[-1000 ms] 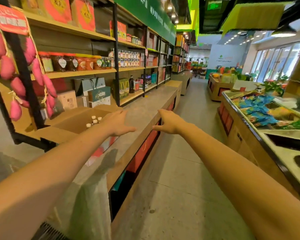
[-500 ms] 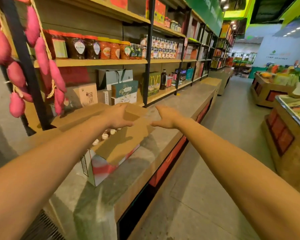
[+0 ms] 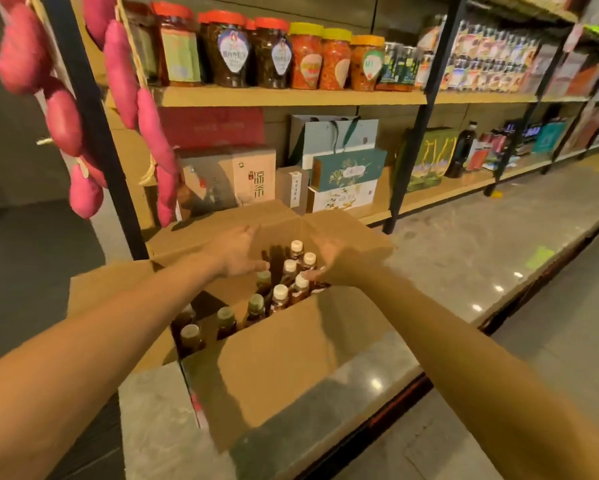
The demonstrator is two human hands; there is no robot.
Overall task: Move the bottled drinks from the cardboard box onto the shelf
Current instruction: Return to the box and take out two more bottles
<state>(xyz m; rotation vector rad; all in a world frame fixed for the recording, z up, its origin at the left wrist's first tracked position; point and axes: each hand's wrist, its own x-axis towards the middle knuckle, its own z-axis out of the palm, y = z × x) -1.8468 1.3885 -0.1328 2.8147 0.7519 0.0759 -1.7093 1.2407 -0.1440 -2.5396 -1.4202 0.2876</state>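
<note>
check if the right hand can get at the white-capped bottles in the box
Probably yes: the cardboard box lies open, the white-capped bottles stand uncovered, and the right hand hovers open beside them.

Grocery shop, stocked shelves (image 3: 291, 97), labelled jars (image 3: 232, 50), boxed goods (image 3: 346, 178)

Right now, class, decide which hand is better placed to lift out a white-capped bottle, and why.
Probably the right. The right hand is open beside the white-capped bottles; the left hand hovers nearer the green-capped bottles in the cardboard box.
</note>
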